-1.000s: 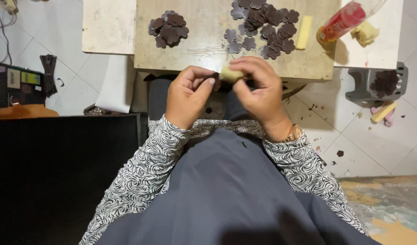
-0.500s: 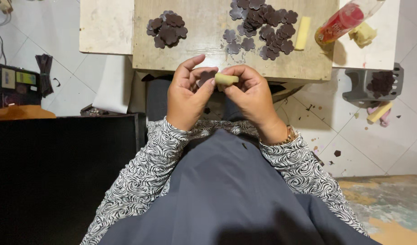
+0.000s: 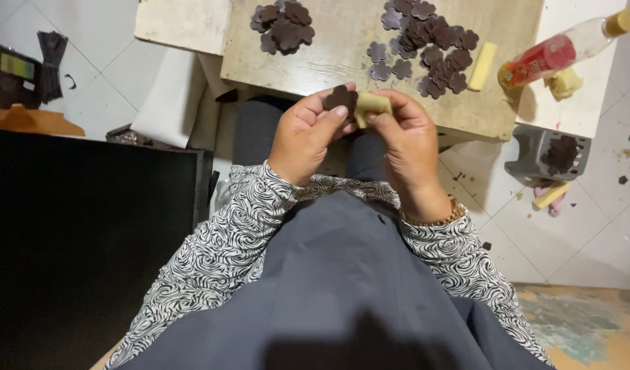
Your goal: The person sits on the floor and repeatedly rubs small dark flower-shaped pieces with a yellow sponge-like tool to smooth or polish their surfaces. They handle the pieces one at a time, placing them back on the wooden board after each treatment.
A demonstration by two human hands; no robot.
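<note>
1. The left hand (image 3: 306,133) is curled shut, pinching a dark flower-shaped cutout (image 3: 340,99) between thumb and fingertips.
2. The right hand (image 3: 407,140) is also closed, gripping a pale yellow block (image 3: 372,106) between thumb and fingers.
3. Cutout and block touch each other between the two hands, held just above the lap and at the near edge of the worktop (image 3: 328,62).
4. Just beyond the hands, a scattered heap of cutouts (image 3: 424,41) lies on the worktop; a few loose ones lie at its near side.
5. Beyond the left hand, further off, sits a smaller pile (image 3: 282,26) of the same dark shapes.
6. Beyond the right hand, beside the heap, lies a yellow stick (image 3: 482,66).
7. Further out to the right lies a bottle (image 3: 558,48) with red content and a yellow cap, a pale lump (image 3: 565,82) just beside it.
8. To the right of the right hand, down on the tiled floor, stands a grey holder (image 3: 549,154) with dark scraps in it.
9. Both wrists show patterned black-and-white sleeves; a band (image 3: 431,219) circles the right wrist.
</note>
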